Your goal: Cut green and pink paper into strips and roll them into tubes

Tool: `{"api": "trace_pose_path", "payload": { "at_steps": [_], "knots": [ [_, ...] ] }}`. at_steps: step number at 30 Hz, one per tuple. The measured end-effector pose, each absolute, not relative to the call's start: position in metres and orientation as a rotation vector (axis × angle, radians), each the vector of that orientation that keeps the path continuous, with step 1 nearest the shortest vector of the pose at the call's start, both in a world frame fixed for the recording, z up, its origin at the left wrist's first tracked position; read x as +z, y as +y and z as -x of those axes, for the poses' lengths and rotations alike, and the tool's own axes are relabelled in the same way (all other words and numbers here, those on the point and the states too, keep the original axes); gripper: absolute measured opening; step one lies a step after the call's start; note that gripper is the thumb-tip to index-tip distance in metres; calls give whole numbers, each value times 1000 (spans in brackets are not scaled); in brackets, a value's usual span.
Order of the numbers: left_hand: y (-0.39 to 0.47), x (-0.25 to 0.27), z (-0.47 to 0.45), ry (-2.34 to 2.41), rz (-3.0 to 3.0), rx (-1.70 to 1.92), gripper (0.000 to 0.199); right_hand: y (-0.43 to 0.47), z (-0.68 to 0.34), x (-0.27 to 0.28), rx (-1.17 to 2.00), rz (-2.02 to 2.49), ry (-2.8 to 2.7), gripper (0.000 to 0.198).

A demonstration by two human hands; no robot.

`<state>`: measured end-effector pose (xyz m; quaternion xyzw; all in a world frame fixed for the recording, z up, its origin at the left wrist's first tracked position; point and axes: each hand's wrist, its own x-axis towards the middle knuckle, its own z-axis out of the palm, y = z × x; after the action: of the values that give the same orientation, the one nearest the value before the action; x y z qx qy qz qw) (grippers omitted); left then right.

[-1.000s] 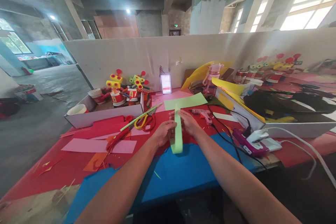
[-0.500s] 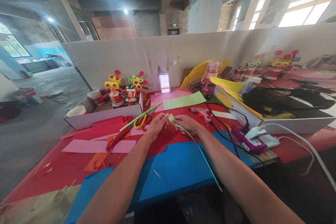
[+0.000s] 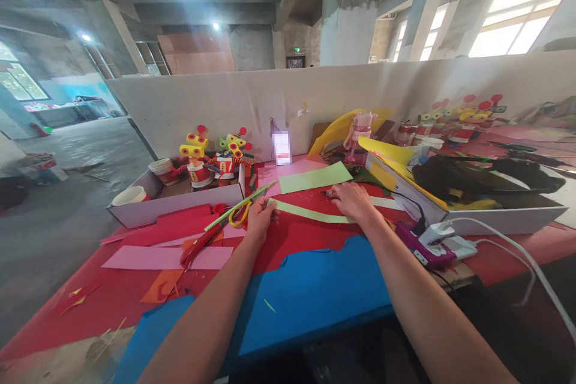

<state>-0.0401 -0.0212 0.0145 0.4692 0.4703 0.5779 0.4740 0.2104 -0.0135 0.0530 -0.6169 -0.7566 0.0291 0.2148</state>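
A long light green paper strip [image 3: 310, 212] stretches across the red sheet, with one end pinched between the thumb and fingers of my left hand [image 3: 261, 214]. My right hand [image 3: 354, 201] is closed over the hot glue gun, hiding most of it; only the small dark nozzle [image 3: 326, 193] pokes out to the left of the fingers. The strip's other end passes just below my right wrist. Beside my left hand lie yellow-handled scissors [image 3: 240, 215] and a thin green strip [image 3: 238, 207]. A wider green paper [image 3: 315, 177] rests behind both hands.
Red-handled scissors [image 3: 198, 250] and pink paper [image 3: 166, 257] lie at left. A box [image 3: 180, 206] with cups and paper-cup robots stands behind. At right are a purple power strip [image 3: 423, 246] with cables and another white box [image 3: 508, 221]. A lit phone [image 3: 281, 147] stands at the back.
My right hand has let go of the green strip and moved right onto the glue gun. My left hand, holding the strip's end, has shifted slightly left and down.
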Motion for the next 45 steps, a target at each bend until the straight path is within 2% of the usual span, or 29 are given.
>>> {"api": "trace_pose_path", "payload": {
  "at_steps": [2, 4, 6, 10, 15, 23, 26, 30, 34, 40, 42, 44, 45],
  "knots": [
    [-24, 13, 35, 1085, -1155, 1387, 33, -14, -185, 50, -8, 1534, -2022, 6],
    [-26, 12, 30, 1046, -1164, 1369, 34, -13, -153, 36, 167, 1206, -2058, 11],
    [-26, 10, 28, 1038, -1176, 1342, 34, -11, -125, 18, 313, 1074, -2020, 19],
    [-25, 6, 29, 1046, -1158, 1317, 33, -12, -108, -8, 402, 1107, -1968, 22],
    [-24, 6, 28, 1006, -1110, 1315, 32, -20, -118, -4, 293, 1070, -1999, 12],
    [-23, 6, 32, 1096, -1101, 1321, 31, -26, -120, 6, 87, 1112, -2125, 8],
    [-21, 12, 39, 1089, -1128, 1353, 35, -21, -128, 4, 194, 1157, -2121, 11],
    [-20, 17, 44, 1011, -1410, 1188, 41, -15, -137, 4, 364, 1188, -2126, 13],
    [-17, 14, 43, 1199, -1620, 1186, 24, -14, -140, 10, 505, 1122, -2119, 16],
    [-14, 10, 47, 1257, -1433, 1319, 27, -11, -183, 19, 907, 1216, -2092, 28],
    [-15, 11, 47, 1241, -1405, 1304, 30, -12, -199, 26, 778, 1290, -2130, 25],
    [-16, 11, 46, 1215, -1384, 1279, 31, -15, -202, 36, 433, 1367, -2100, 6],
    [-17, 11, 45, 1191, -1370, 1266, 32, -17, -197, 42, 300, 1372, -2075, 9]
  ]
}}
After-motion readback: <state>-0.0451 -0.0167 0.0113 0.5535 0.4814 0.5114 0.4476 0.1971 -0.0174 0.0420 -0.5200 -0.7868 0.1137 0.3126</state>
